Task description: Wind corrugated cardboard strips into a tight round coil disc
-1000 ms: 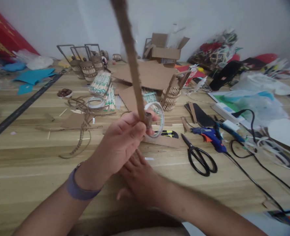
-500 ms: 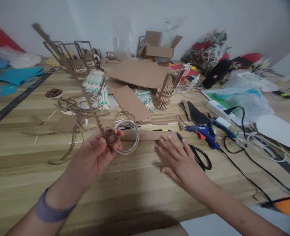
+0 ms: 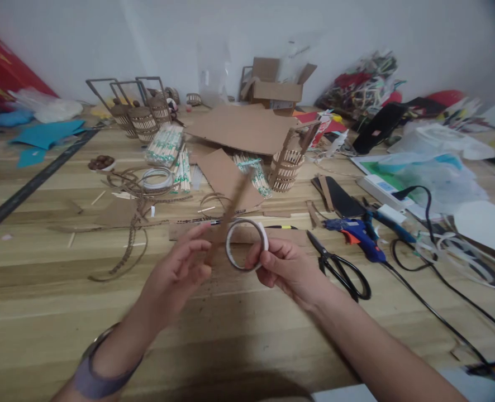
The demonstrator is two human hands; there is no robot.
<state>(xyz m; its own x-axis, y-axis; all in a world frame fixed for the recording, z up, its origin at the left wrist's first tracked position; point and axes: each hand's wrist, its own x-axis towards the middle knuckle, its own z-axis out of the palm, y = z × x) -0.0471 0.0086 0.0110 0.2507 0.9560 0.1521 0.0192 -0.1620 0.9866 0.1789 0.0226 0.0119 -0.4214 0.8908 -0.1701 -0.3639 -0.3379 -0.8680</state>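
Observation:
My left hand [image 3: 180,268] is at the lower middle, thumb and fingers curved round the lower end of a long brown strip [image 3: 231,209]. The strip rises from the fingertips, leaning right, and is smeared by motion. Its rolled end does not show. Beside it, my right hand [image 3: 291,268] pinches a roll of tape [image 3: 231,254] by its right edge, thumb in front, the ring held upright above the wooden table. Just right of that hand lie black-handled scissors [image 3: 342,271]. A flat cardboard strip [image 3: 289,237] lies behind both hands.
To the right are a blue glue gun [image 3: 358,237] with black cords and a clear plastic bag [image 3: 436,176]. Slatted wooden buckets [image 3: 287,167] stand farther back, near bundled sticks [image 3: 166,145] and cardboard sheets [image 3: 239,128]. Brown strips [image 3: 134,234] lie loosely at left.
My right hand has risen from the table and taken hold of the tape roll, which was around my left fingers. The brown strip has swung from leaning left to leaning right.

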